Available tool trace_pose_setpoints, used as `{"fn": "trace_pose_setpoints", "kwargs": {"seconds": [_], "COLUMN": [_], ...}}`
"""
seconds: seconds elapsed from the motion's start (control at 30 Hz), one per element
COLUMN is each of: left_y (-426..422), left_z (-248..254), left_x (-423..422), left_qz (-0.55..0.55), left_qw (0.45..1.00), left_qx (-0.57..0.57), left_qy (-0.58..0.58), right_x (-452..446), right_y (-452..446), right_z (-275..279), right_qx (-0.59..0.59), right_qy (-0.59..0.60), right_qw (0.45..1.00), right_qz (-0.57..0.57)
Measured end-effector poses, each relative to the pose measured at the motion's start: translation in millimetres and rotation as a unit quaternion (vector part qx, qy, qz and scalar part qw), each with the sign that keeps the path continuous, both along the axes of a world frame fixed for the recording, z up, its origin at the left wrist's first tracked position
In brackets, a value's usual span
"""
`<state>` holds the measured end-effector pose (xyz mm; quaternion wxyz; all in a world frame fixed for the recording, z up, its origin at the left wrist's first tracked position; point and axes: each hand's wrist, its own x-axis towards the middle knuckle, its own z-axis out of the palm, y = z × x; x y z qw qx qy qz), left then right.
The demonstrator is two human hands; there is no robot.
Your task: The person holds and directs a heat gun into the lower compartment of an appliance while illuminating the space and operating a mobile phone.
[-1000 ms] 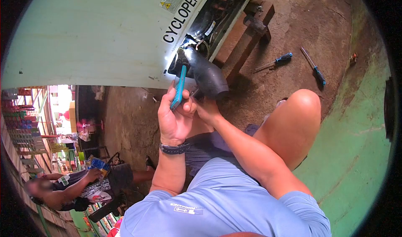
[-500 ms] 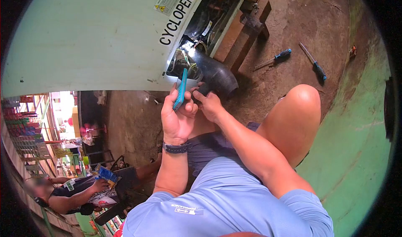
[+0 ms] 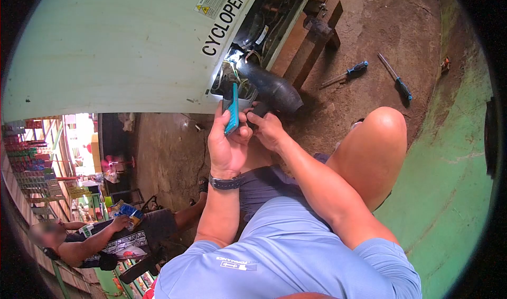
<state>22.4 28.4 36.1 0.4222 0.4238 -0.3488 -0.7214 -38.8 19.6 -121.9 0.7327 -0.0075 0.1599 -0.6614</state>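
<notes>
My left hand (image 3: 228, 145) is closed around a teal phone (image 3: 232, 110) held edge-on before the open back of a pale green refrigeration cabinet (image 3: 116, 50). Bright light falls on wires (image 3: 233, 66) inside the opening. Close beside it, my right hand (image 3: 269, 128) pinches a small black piece (image 3: 260, 110) between thumb and fingers; its exact kind is unclear. A black rounded compressor-like part (image 3: 272, 87) slants out of the opening just above that hand. The far side of the phone is hidden from me.
Two blue-handled screwdrivers (image 3: 357, 67) (image 3: 402, 89) lie on the concrete floor to the right. A brown metal stand (image 3: 306, 48) supports the cabinet. At lower left, another person (image 3: 100, 241) sits holding a blue and yellow packet (image 3: 128, 213). A green wall (image 3: 443, 209) rises at right.
The phone has turned slightly, showing more of its teal side. More of the black piece shows in my right hand. The other person's packet hand has shifted slightly.
</notes>
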Motion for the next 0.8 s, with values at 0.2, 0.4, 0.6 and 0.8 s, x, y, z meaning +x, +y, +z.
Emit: {"fn": "trace_pose_setpoints", "kwargs": {"seconds": [0.2, 0.4, 0.6, 0.8], "left_y": [0, 0, -2, -6], "left_z": [-2, -8, -9, -19], "left_x": [-3, -3, -7, -2], "left_qz": [0.003, -0.009, -0.013, -0.022], "left_qw": [1.0, 1.0, 1.0, 1.0], "left_qx": [0.003, -0.003, -0.009, 0.003], "left_qy": [-0.017, -0.006, 0.001, 0.009], "right_x": [0, 10, 4, -2], "right_y": [-1, -11, -4, -1], "right_z": [-5, -24, -7, -2], "right_qx": [-0.041, -0.09, -0.077, -0.079], "right_qy": [-0.018, -0.026, -0.038, -0.034], "right_qw": [0.999, 0.996, 0.996, 0.996], "right_qz": [-0.007, -0.009, 0.004, 0.011]}}
